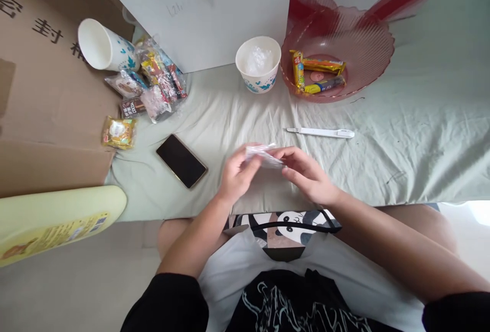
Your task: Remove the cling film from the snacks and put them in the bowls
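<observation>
A crinkled clear plastic wrapper (265, 156) is held between my two hands above the cloth, near the front edge of the surface. My left hand (236, 173) pinches it between thumb and fingers. The fingers of my right hand (309, 175) close on its other end; whether anything lies inside the plastic I cannot tell. Beyond my hands stands a paper cup (260, 83) with blue leaf prints and crumpled clear plastic (259, 60) in it. A white utility knife (320, 132) lies just past my right hand. A dark phone (182, 160) rests left of my left hand.
A pink ribbed bowl (367, 74) at the back right holds several yellow-wrapped snacks (324, 66). Packaged snacks (158, 79) and a tipped paper cup (103, 49) lie at the left, by a cardboard box (49, 92). White boxes (214, 10) stand behind.
</observation>
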Tool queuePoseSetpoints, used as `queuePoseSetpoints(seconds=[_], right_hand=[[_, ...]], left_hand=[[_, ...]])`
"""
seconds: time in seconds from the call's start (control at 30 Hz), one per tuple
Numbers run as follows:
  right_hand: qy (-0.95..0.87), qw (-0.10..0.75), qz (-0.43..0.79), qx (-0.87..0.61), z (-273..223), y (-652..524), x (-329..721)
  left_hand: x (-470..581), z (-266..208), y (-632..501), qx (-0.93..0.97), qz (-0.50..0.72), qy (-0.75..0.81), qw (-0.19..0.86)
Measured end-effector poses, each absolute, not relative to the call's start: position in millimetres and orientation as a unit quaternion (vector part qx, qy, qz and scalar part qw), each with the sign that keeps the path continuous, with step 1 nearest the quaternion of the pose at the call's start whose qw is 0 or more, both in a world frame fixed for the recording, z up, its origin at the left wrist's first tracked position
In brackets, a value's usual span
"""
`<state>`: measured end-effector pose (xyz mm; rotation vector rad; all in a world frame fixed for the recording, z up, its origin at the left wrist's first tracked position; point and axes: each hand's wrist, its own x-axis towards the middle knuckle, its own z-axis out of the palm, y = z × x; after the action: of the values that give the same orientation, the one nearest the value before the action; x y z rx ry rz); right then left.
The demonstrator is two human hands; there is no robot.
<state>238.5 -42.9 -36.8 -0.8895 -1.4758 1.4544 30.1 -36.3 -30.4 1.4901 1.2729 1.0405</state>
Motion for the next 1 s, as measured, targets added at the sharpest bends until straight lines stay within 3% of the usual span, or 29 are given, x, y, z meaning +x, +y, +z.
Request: queuePoseSetpoints(seconds=[0.1,0.27,0.37,0.5,0.63,0.73,0.83,0.93,1.0], right_hand=[[-0.618,0.429,0.475,-0.456,-40.5,-35.1,247.5],[-0.627,0.403,0.437,-0.503,-48.3,-17.5,254.5],[-0.641,0.404,0.438,-0.484,-48.2,-12.0,250.5],[-0.656,0.380,0.444,-0.478,-44.6,-9.3,247.0],[-0.681,0.362,0.440,-0.459,-44.3,-2.9,250.4],[-0.683,0.359,0.440,-0.459,-45.0,3.6,254.0],[-0.684,0.356,0.438,-0.462,-44.7,6.4,257.3],[-0.691,0.347,0.431,-0.465,-43.7,3.8,260.3],[-0.698,0.337,0.427,-0.466,-43.4,0.0,261.3]], left_hand=[[8.7,-22.7,-21.1,0.620,0.445,0.600,0.242],[12.5,21.9,53.5,0.644,0.451,0.608,0.107],[46.6,54.6,118.2,0.711,0.361,0.603,0.017],[92.2,64.4,187.7,0.750,0.153,0.641,0.055],[110.9,43.4,226.2,0.722,-0.067,0.648,0.231],[115.9,41.5,242.1,0.702,-0.139,0.622,0.317],[119.9,62.2,237.8,0.719,-0.075,0.643,0.253],[111.1,82.7,199.0,0.756,0.133,0.629,0.123],[92.5,81.7,154.7,0.752,0.245,0.601,0.117]])
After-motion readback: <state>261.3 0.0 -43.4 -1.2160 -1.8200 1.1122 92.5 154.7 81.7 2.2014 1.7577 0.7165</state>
